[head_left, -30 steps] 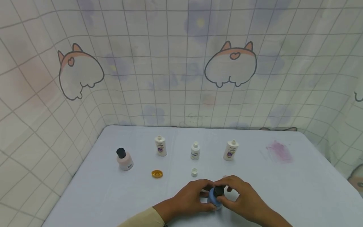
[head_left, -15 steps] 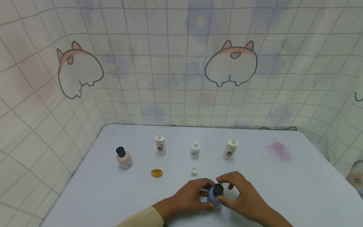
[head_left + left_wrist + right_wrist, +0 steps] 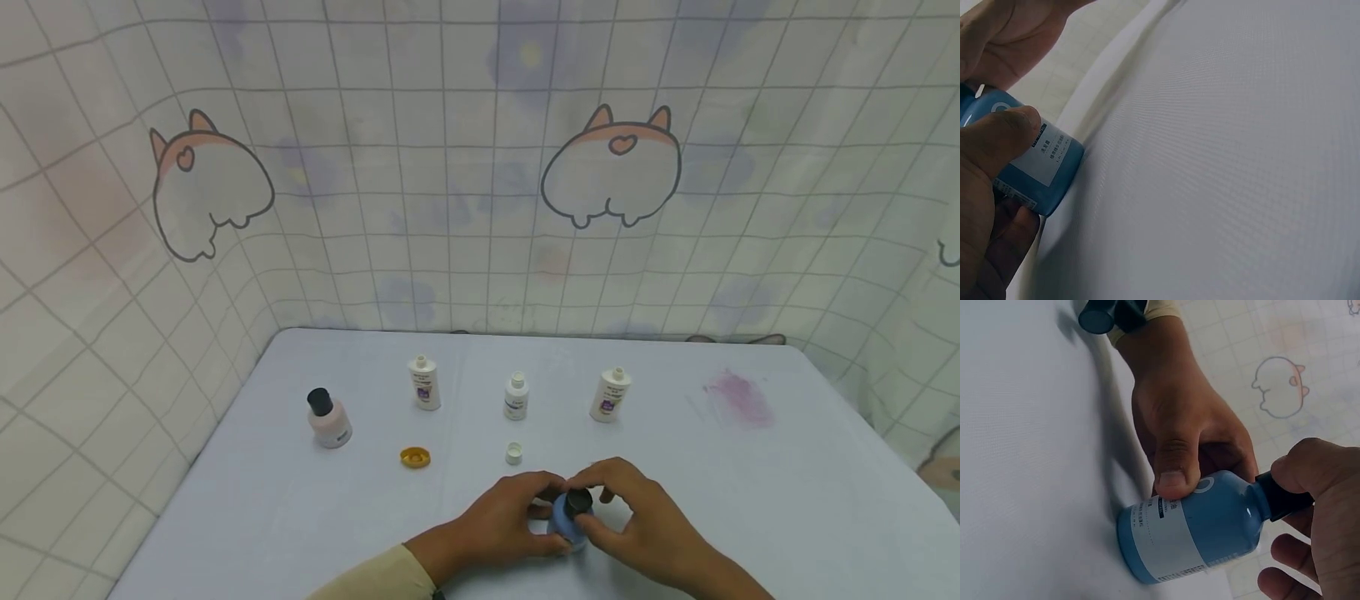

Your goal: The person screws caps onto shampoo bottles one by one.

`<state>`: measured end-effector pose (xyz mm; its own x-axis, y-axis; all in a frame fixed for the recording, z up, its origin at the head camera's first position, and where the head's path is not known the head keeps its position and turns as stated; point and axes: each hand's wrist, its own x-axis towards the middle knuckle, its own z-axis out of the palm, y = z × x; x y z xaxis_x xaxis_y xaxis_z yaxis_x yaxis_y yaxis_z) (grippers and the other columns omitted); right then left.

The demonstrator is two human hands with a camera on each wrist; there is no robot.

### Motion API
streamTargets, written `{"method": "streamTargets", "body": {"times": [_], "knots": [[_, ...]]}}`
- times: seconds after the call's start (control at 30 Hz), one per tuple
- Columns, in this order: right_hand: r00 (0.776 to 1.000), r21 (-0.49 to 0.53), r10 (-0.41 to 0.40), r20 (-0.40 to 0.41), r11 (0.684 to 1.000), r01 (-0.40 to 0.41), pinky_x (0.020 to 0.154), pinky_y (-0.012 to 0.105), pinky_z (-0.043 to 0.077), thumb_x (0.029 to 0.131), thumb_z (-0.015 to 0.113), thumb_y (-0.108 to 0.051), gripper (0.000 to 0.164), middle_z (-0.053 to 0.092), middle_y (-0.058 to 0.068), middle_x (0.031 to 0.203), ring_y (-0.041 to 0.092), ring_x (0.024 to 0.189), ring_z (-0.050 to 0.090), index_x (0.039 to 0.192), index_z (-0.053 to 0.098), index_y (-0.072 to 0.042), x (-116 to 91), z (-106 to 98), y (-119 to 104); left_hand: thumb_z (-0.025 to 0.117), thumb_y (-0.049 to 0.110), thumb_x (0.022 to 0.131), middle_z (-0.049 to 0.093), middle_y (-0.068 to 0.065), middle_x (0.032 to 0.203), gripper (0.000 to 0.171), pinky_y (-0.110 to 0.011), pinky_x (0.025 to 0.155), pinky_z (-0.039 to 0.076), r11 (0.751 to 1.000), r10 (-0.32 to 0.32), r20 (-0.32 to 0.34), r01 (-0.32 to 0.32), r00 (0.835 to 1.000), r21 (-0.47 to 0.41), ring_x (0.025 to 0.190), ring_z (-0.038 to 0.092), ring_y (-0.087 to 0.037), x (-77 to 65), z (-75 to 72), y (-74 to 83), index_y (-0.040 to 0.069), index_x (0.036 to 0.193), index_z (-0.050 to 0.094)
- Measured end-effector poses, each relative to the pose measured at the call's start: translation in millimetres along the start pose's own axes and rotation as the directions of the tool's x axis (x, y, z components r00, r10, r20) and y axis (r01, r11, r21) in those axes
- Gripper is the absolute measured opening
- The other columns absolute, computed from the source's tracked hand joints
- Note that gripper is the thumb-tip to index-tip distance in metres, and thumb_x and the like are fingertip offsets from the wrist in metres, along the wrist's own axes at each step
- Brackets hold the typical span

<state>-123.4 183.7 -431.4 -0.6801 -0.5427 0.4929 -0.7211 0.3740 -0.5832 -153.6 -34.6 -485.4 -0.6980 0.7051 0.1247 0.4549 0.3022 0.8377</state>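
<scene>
A small blue bottle [image 3: 1222,519] with a white printed label stands upright on the white table. My left hand [image 3: 510,518] grips its body, thumb on the near side and fingers behind. On its neck is a black cap [image 3: 578,502], which my right hand [image 3: 648,525] pinches between thumb and index finger. In the right wrist view the other right fingers hang curled beside the cap. The left wrist view shows the bottle's label [image 3: 1044,153] under my left thumb, its base against the table.
Farther back stand two white bottles [image 3: 424,385] [image 3: 611,396], a smaller white bottle [image 3: 516,397] and a pink bottle [image 3: 330,425] with a black cap. A yellow cap [image 3: 415,457] and a white cap [image 3: 513,453] lie nearer. A patterned curtain [image 3: 480,167] surrounds the table [image 3: 262,517].
Half a second ago my right index finger was lifted off the black cap; now it is back against it, as one second ago. My left hand and the bottle stay in place.
</scene>
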Motion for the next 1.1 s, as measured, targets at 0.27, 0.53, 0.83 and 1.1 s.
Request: {"method": "streamTargets", "body": {"times": [0.27,0.53,0.83,1.1], "knots": [[0.985,-0.049,0.167,0.036,0.985,-0.165,0.07,0.028,0.05,0.082,0.073,-0.034,0.041,0.054,-0.015,0.114,0.009,0.088,0.054,0.118,0.053,-0.027,-8.9,2.9,12.3,0.074,0.035,0.079,0.053,0.013,0.12,0.054,-0.012,0.083,0.046,1.0,-0.007,-0.004,0.007,1.0,0.026,0.108,0.052,0.001,0.6,0.7,0.6,0.02,0.124,0.049],[1.0,-0.03,0.012,0.003,0.999,-0.012,0.071,0.026,0.05,0.075,0.078,-0.008,0.059,0.056,-0.006,0.119,0.009,0.093,0.054,0.128,0.053,-0.018,-5.7,1.5,11.5,0.075,0.035,0.079,0.053,0.013,0.121,0.056,-0.013,0.085,0.045,1.0,-0.006,0.002,0.006,1.0,0.015,0.11,0.051,0.001,1.1,0.2,0.9,0.022,0.127,0.048],[0.991,-0.042,0.131,0.02,0.991,-0.131,0.069,0.027,0.05,0.08,0.076,-0.023,0.042,0.056,-0.014,0.11,0.008,0.087,0.055,0.116,0.055,-0.024,-7.2,3.6,11.1,0.075,0.035,0.079,0.053,0.012,0.12,0.054,-0.012,0.084,0.046,1.0,-0.004,-0.002,0.004,1.0,0.016,0.109,0.051,0.001,1.0,-0.3,1.6,0.02,0.124,0.049],[0.988,-0.064,0.146,0.042,0.988,-0.143,0.072,0.028,0.05,0.081,0.074,-0.035,0.051,0.052,-0.011,0.119,0.008,0.09,0.054,0.125,0.05,-0.028,-7.3,2.7,11.4,0.074,0.038,0.079,0.053,0.014,0.119,0.054,-0.012,0.084,0.046,1.0,-0.015,-0.004,0.015,1.0,0.024,0.108,0.052,0.002,1.2,1.0,1.1,0.022,0.125,0.049]]}}
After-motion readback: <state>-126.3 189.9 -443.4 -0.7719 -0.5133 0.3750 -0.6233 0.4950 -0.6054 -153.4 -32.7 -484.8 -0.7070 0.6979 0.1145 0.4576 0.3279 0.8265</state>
